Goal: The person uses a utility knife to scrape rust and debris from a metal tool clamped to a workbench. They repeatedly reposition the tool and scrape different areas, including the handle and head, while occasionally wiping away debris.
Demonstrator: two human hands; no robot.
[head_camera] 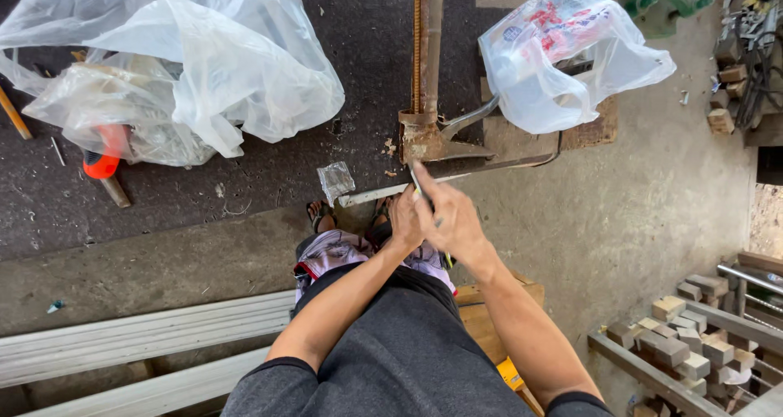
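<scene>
Where the dark, gritty mat (245, 180) covers the far left of the floor, a big crumpled translucent white plastic bag (204, 66) lies over an orange-handled tool (102, 162), well apart from both hands. Nearer the middle, a small clear crinkled plastic packet (335, 179) rests at the mat's edge, just beside the left end of a long pale metal strip (371, 194) that runs roughly left to right, tilted slightly upward toward the right, across the line of the person's sandalled feet.

The left hand (403, 219) sits just below this strip, its fingers curled together; whether they press on the strip or close on something small is hidden by the other hand. The right hand (451, 219) overlaps it from the right and lies a little nearer the strip. Its fingers are pinched together on a thin dark pencil-like stick (418, 182), whose long axis points up and slightly left, away from the body, so that its tip meets or nearly meets the strip; I cannot tell whether they touch. The stick thus stands almost square to the strip's length.

Directly beyond the fingertips rises a rusty metal clamp with a threaded rod (424, 99), its long axis running straight away from the person. Further right, a second white plastic bag with red and blue print (563, 66) sits on a worn wooden board (591, 127), and short wooden blocks (685, 339) are stacked at the lower right.
</scene>
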